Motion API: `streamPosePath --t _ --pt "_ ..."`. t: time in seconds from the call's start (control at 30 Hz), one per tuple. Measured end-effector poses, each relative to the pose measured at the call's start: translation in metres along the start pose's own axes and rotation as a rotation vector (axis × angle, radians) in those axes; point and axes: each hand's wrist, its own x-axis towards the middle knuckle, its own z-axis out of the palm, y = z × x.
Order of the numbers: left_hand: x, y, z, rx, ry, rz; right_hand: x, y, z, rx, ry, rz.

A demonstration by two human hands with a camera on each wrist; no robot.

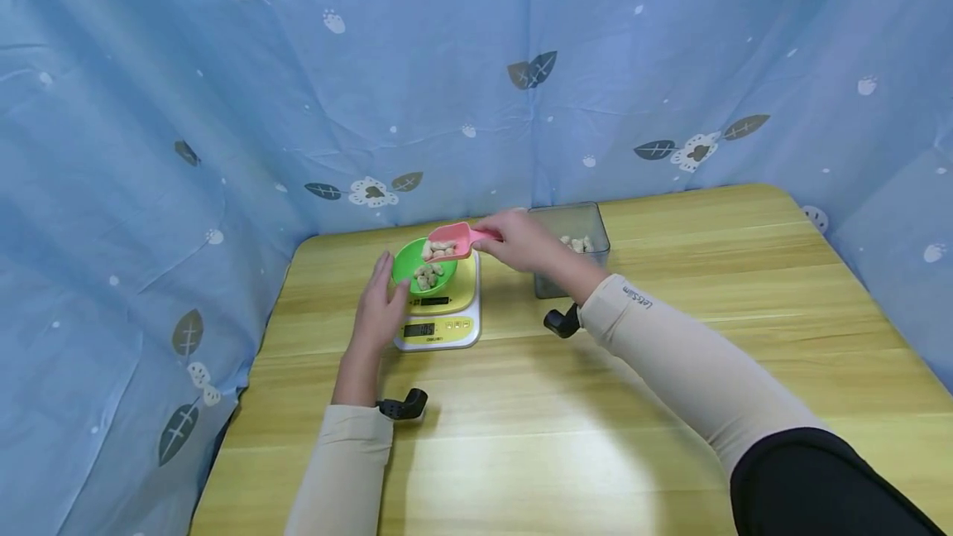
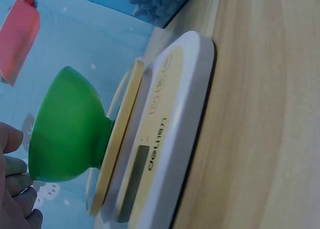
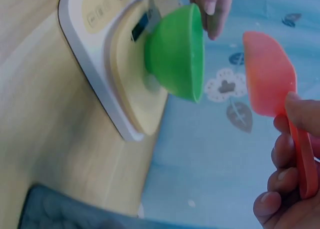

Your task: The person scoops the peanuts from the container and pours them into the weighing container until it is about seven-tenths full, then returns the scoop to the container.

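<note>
Head view: R hand (image 1: 517, 240) is clamped on the handle of a pink scoop (image 1: 463, 238), which carries a small load of peanuts (image 1: 438, 250) over the right side of the green bowl (image 1: 406, 261). More nuts lie in the bowl, which stands on the kitchen scale (image 1: 465, 292). Step looks like adding nuts by scoop; to do it well, bring the lip a bit more over the bowl's middle, keep it low w/o knocking the rim, then tilt slowly so they roll off a few at a time — and watch the display (digits too small to read for sure). L hand (image 1: 378, 308) should avoid leaning on the bowl, as that'd likely skew the weight.

Positions: scoop's in R hand, apart from the bowl and above it. Bowl's just beside L hand — fingers apart from thumb, not gripping; can't tell if they touch the rim. Plastic box w/ other nuts (image 1: 577, 244) sits beyond R wrist.
</note>
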Motion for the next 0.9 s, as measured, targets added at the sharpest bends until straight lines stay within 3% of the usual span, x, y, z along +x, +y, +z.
streamPosePath --t 0.27,0.43,0.73,0.9 --pt "-0.002 -0.006 0.007 -0.043 -0.006 -0.028 0.005 -0.004 0.022 -0.063 -0.017 0.06" --pt "-0.002 -0.007 0.009 -0.052 0.002 -0.044 0.006 -0.005 0.027 -0.159 -0.018 0.04" --pt "-0.001 -0.007 0.012 -0.074 0.021 -0.071 0.004 -0.009 0.029 -0.365 0.022 -0.076" --pt "-0.001 -0.007 0.013 -0.076 0.03 -0.077 0.001 -0.015 0.028 -0.523 0.081 -0.208"
